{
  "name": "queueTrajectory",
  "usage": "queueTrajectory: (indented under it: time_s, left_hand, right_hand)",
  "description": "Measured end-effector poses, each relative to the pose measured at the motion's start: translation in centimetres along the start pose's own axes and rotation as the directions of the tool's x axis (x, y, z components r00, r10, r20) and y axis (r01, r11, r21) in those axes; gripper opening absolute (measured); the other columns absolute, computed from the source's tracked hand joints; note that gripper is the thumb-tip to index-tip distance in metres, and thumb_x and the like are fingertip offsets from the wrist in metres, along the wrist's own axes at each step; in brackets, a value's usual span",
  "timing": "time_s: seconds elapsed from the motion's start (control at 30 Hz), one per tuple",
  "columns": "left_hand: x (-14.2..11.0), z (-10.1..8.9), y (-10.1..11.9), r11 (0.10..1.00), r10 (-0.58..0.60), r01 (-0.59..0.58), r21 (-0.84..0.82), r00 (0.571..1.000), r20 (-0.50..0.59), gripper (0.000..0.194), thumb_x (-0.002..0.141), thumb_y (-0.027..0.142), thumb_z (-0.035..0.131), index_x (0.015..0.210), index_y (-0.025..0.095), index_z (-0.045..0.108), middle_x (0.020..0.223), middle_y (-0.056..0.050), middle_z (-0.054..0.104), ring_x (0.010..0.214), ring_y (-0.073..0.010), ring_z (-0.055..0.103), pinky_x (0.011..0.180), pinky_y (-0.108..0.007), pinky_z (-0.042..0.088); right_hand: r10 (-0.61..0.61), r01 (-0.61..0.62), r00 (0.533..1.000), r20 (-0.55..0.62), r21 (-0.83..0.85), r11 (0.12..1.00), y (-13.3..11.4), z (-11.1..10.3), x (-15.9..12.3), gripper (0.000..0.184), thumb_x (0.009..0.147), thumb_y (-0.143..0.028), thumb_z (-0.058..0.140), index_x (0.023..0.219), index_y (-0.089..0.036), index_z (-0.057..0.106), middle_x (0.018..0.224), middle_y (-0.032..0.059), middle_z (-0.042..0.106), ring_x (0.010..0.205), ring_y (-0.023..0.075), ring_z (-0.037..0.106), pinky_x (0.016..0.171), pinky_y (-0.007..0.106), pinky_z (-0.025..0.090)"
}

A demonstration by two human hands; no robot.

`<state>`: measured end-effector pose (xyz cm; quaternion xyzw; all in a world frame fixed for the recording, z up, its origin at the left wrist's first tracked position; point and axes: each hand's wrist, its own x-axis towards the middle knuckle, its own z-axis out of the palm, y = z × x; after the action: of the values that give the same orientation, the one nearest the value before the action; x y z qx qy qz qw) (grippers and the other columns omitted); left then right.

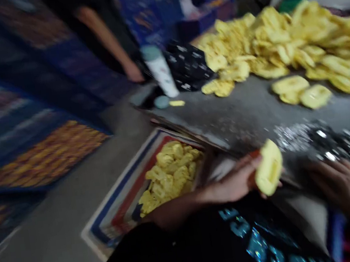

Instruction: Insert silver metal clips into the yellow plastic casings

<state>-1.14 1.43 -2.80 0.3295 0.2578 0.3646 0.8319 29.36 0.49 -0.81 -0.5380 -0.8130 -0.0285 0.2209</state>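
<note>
My left hand (230,181) holds a yellow fruit slice (269,168), long axis toward 12 o'clock; my right hand (340,186) sits fingers spread, empty, at 3 o'clock.

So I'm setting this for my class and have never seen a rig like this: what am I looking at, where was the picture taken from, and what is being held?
There is no machine here. This slightly blurred picture comes from a camera worn on a person's head, looking forward and down, so the black shirt with teal lettering at the bottom is the wearer's own. The wearer's left hand has a pale yellow slice in its grip. The right hand holds nothing visible and is near crumpled silver material. A grey surface carries a heap of similar yellow slices and a white bottle with a teal cap. A striped tray holds more yellow pieces. Another person's arm shows at the top.
</note>
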Motion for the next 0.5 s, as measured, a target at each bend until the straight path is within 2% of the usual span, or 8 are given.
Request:
queueTrajectory:
  time_s: [0.03,0.1,0.17,0.23,0.37,0.5]
  left_hand:
    - [-0.4,0.1,0.2,0.999,-0.024,0.024,-0.049,1.0,0.0,0.085,0.099,0.083,0.085,0.159,0.023,0.075,0.142,-0.024,0.086,0.091,-0.0261,0.088,0.056,-0.023,0.06]
    - [-0.6,-0.1,0.6,0.988,-0.082,0.081,-0.129,0.997,-0.008,0.077,0.105,0.079,0.08,0.159,0.024,0.075,0.149,-0.02,0.085,0.096,-0.0245,0.088,0.057,-0.021,0.061]
    - [-0.4,-0.3,1.0,0.994,-0.074,0.065,-0.093,0.993,-0.095,0.079,0.107,0.079,0.079,0.158,0.019,0.077,0.149,-0.022,0.085,0.097,-0.0265,0.088,0.053,-0.021,0.059]
    - [-0.3,-0.2,1.4,0.995,-0.082,0.076,-0.058,0.992,-0.1,0.08,0.105,0.08,0.079,0.156,0.018,0.079,0.148,-0.021,0.085,0.096,-0.0278,0.088,0.05,-0.022,0.058]
    - [-0.5,0.4,1.8,0.996,-0.082,0.081,-0.04,0.996,-0.033,0.066,0.111,0.071,0.074,0.152,0.02,0.083,0.142,-0.015,0.088,0.097,-0.0283,0.088,0.053,-0.024,0.06]
    - [-0.3,0.3,1.5,0.995,-0.092,0.092,-0.05,0.996,-0.003,0.06,0.112,0.069,0.073,0.152,0.025,0.084,0.145,-0.011,0.088,0.097,-0.0267,0.087,0.054,-0.023,0.061]
  right_hand:
    - [-0.032,0.031,0.998,0.051,0.009,0.999,0.3,-0.3,-0.9,0.016,0.115,-0.03,0.071,0.108,-0.03,0.086,0.092,0.0103,0.085,0.083,0.03,0.074,0.071,0.045,0.053]
    - [0.059,-0.063,0.995,0.076,0.061,0.996,0.8,-0.8,-1.9,0.02,0.115,-0.032,0.069,0.119,-0.029,0.088,0.099,0.0093,0.087,0.093,0.0315,0.077,0.08,0.047,0.051]
    - [0.175,-0.175,0.985,-0.002,0.065,0.982,1.1,-1.0,-2.3,0.021,0.117,-0.034,0.067,0.119,-0.028,0.088,0.103,0.0079,0.088,0.1,0.031,0.077,0.088,0.046,0.048]
    - [0.223,-0.221,0.973,-0.059,0.035,0.975,1.0,-1.2,-2.5,0.02,0.117,-0.035,0.069,0.113,-0.029,0.087,0.101,0.0061,0.087,0.099,0.0298,0.074,0.09,0.045,0.044]
    - [0.192,-0.192,0.981,-0.023,0.009,0.981,0.1,-1.5,-2.8,0.017,0.117,-0.032,0.071,0.111,-0.031,0.087,0.099,0.0035,0.086,0.098,0.0279,0.071,0.089,0.044,0.041]
    - [0.136,-0.136,0.991,-0.005,-0.009,0.991,-0.5,-0.7,-2.3,0.015,0.118,-0.031,0.071,0.118,-0.03,0.087,0.1,0.0026,0.085,0.098,0.0273,0.069,0.089,0.044,0.041]
